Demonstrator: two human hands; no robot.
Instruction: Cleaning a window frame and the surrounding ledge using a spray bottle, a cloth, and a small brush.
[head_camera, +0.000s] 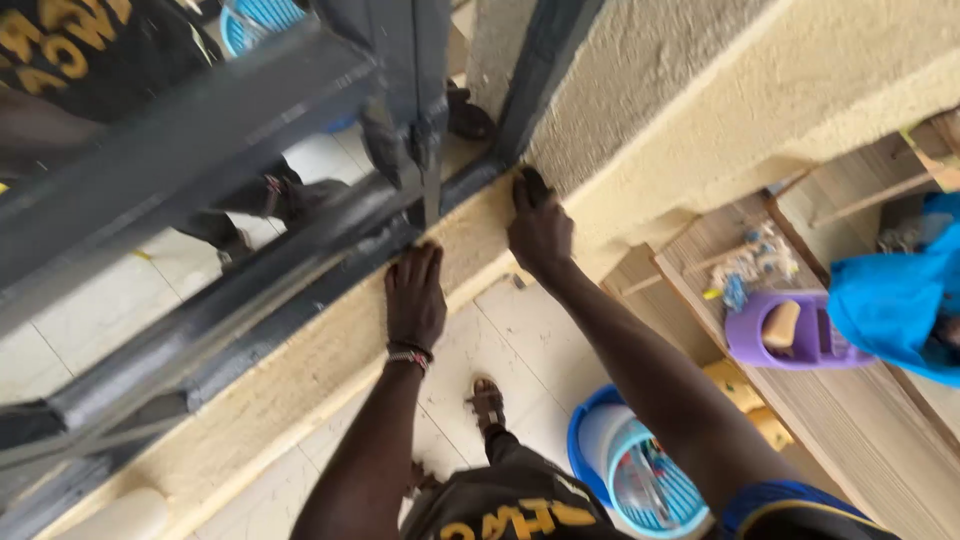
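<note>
Both hands flat: left hand (415, 297), right hand (538, 228) on sill (330, 350).

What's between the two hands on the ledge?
In the head view, only bare rough yellow ledge lies between the left hand and the right hand, beside the dark metal frame.

Both arms are stretched out straight in front, bare from what shows. The left hand (415, 292) lies flat, palm down, fingers together and pointing away, with a beaded band round the wrist. The right hand (538, 225) reaches a bit further ahead, also palm down, fingers extended and pressed forward. Neither hand is gripping anything; both just rest open, near each other.
</note>
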